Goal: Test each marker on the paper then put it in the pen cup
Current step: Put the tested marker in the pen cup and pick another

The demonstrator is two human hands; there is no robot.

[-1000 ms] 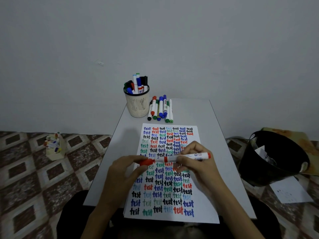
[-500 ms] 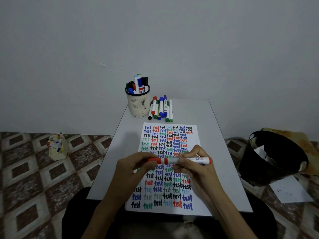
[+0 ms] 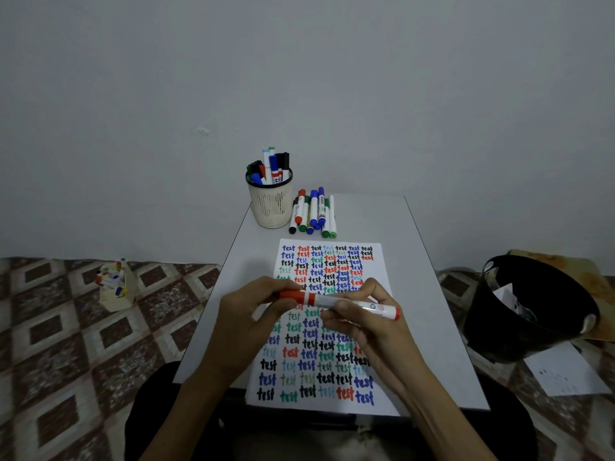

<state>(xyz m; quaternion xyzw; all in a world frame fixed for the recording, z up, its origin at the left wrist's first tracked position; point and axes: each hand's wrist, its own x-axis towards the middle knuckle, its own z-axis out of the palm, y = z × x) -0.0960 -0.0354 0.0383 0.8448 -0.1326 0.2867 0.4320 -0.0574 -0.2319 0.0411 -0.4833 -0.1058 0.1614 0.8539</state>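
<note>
Left hand [image 3: 246, 324] pinches red marker [image 3: 319, 299] cap, right hand [image 3: 369, 324] grips barrel; likely capping, so push straight, fully home, before pen cup [image 3: 270, 207].

I've got the white-barrelled marker with a red cap [image 3: 321, 300] level just above the white paper sheet covered in coloured "test" words [image 3: 319, 406]. My left hand [image 3: 246, 322] grips the cap end and my right hand [image 3: 369, 324] pinches the barrel. Beyond the paper's far edge stand the cream mesh pen cup [image 3: 270, 207], stuffed with markers, and a loose row of capped markers [image 3: 312, 212].
</note>
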